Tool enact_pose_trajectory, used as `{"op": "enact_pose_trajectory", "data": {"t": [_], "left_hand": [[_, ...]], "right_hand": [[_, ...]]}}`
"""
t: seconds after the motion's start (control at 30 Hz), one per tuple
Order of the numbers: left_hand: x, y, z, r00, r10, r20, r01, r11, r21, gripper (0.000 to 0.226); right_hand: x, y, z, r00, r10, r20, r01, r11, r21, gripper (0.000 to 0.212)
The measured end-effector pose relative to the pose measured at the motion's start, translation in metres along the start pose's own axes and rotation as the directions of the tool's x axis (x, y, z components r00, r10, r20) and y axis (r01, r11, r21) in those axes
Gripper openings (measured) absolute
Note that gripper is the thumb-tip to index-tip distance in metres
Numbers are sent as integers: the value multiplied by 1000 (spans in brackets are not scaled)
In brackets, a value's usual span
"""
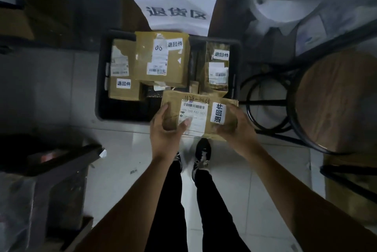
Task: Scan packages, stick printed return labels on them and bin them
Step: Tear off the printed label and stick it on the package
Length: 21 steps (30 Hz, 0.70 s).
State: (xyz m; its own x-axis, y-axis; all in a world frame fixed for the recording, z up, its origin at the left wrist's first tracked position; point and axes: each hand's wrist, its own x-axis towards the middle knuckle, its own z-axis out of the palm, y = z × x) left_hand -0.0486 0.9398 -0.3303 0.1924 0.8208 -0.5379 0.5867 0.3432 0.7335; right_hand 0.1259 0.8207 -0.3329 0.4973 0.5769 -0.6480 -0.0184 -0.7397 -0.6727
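Both hands grip a labelled box [201, 116] at its ends, left hand [166, 129] with thumb on top, right hand [234, 127] curled round, holding it level over the bin's [102, 80] near right corner, probably to drop it beside the three boxes inside.

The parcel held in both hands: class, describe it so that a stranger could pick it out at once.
Find the dark bin on the floor under the white paper sign. At its near edge, the left hand and right hand hold a brown parcel. Unlike the binned parcels, it has digits handwritten along its far edge.
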Motion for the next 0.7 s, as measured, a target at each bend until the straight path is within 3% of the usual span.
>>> {"op": "enact_pose_trajectory", "data": {"t": [0.27, 0.4, 0.5, 0.7], "left_hand": [[67, -50, 45, 992, -3, 130, -5, 998, 61, 79], [80, -62, 62, 966, -34, 257, -37, 962, 269, 83], [84, -64, 65, 964, -33, 263, -56, 945, 323, 87], [82, -56, 63, 951, -24, 307, -109, 905, 410, 94]], "right_hand": [[76, 58, 14, 999, 28, -19, -29, 996, -87, 80], [87, 75, 13, 999, 1, -36, -9, 978, -209, 80], [94, 76, 9, 999, -15, -42, 0, 943, -334, 79], [94, 76, 7, 999, -19, -30, 6, 929, -370, 81]]}}
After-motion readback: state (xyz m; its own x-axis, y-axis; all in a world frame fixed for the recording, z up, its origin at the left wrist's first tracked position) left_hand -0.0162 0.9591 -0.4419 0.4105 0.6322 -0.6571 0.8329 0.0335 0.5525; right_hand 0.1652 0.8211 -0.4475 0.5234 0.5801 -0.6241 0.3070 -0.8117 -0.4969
